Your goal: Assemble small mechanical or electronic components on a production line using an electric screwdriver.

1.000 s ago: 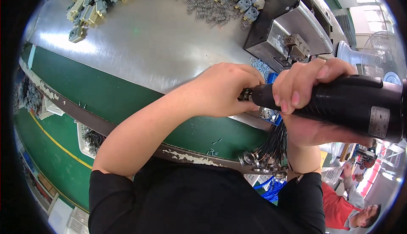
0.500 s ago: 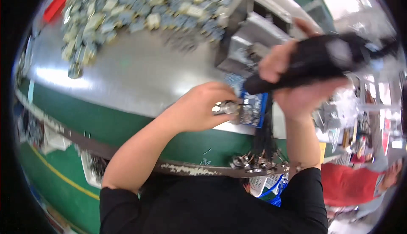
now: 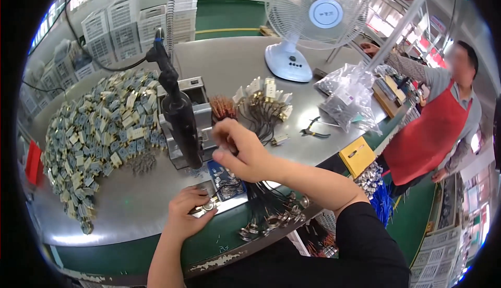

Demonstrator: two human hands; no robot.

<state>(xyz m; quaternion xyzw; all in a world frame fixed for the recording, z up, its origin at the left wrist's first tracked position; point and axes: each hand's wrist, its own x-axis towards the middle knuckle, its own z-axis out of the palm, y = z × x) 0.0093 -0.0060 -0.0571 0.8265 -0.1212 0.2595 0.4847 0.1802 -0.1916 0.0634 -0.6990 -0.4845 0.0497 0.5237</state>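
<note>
My left hand [image 3: 187, 208] lies low over the table's front edge, fingers closed around a small metal part with a shiny round end [image 3: 208, 205]. Beside it is a blue tray [image 3: 225, 180] of small hardware. A black electric screwdriver [image 3: 181, 123] hangs upright from a coiled cord, over a grey metal box [image 3: 205, 116]. Just right of the screwdriver, my right hand [image 3: 241, 151] is off the tool, thumb and fingers apart, nothing visible in it. Beneath that wrist, black leads run to a cluster of round metal parts [image 3: 274, 223] at the table edge.
A large heap of grey and cream connector blocks [image 3: 112, 123] covers the left of the table. Behind my right hand are copper-ended wires [image 3: 223, 108] and wired blocks [image 3: 265, 105]. Further right are pliers [image 3: 314, 129], plastic bags [image 3: 347, 97], a fan [image 3: 289, 61] and a red-aproned person [image 3: 430, 131].
My right hand has let go of the screwdriver, which now hangs upright. My left hand keeps hold of the metal part. The head view has swung, bringing the fan and far table into sight.
</note>
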